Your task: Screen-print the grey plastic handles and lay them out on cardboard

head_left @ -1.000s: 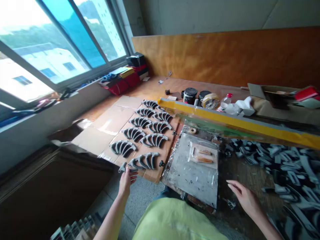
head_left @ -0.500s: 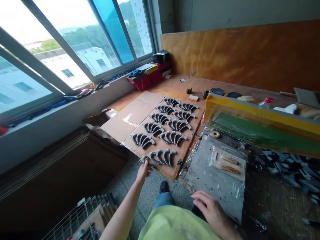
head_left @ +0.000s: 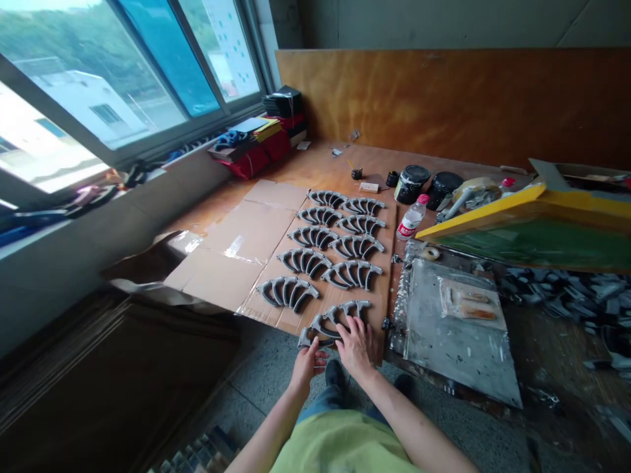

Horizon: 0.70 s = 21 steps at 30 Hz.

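Curved grey-and-black handle-like parts (head_left: 303, 263) lie nested in fan-shaped groups, set in two columns on a flat cardboard sheet (head_left: 217, 266). At the sheet's near edge is the front group (head_left: 323, 323). My left hand (head_left: 306, 365) pinches the near left end of that group's outermost curved part (head_left: 315, 341), thumb and forefinger at its tip. From above, my right hand (head_left: 355, 346) reaches onto the same group, fingers spread and bent down over the parts. Its fingertips touch them, and the palm hides some of the right side.
To the right, a yellow-edged green screen frame (head_left: 542, 230) stands tilted over a grey printing plate (head_left: 444, 341). A bottle with a red cap (head_left: 413, 217) and black tubs (head_left: 411, 184) stand behind. Loose dark parts (head_left: 557, 295) are heaped at right. Binder clips (head_left: 388, 323) sit beside the cardboard.
My right hand has moved from beside my body onto the front group. My left hand stays at the outermost part, which now lies closer against the group. The view has turned right.
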Motion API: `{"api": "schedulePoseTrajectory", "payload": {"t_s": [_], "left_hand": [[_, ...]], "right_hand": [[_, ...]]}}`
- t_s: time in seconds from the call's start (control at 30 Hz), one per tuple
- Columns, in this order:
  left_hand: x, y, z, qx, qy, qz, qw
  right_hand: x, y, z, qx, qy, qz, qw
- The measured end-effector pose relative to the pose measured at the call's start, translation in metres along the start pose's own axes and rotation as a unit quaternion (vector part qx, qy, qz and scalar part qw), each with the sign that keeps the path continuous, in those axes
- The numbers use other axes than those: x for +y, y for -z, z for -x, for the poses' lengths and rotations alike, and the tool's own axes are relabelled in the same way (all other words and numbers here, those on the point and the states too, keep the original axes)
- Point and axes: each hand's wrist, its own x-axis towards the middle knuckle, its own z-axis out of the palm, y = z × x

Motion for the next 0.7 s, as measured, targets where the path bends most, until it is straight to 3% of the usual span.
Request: {"api": "schedulePoseTrajectory", "payload": {"t_s": [0.3, 0.43, 0.53, 0.7], "left_hand": [[0.007, 0.005, -0.003, -0.025, -0.003, -0.036, 0.999], [0.026, 0.005, -0.014, -0.045, -0.01, -0.089, 0.995], [0.046, 0.006, -0.031, -0.072, -0.006, -0.144, 0.987], [0.07, 0.009, -0.051, -0.103, -0.006, -0.212, 0.972]], "right_hand": [[-0.013, -0.015, -0.006, 0.017, -0.068, -0.026, 0.997], [-0.024, -0.013, -0.018, 0.038, -0.118, -0.02, 0.992], [-0.031, -0.014, -0.026, 0.021, -0.145, -0.008, 0.989], [-0.028, -0.001, -0.016, -0.007, -0.111, -0.038, 0.993]]}}
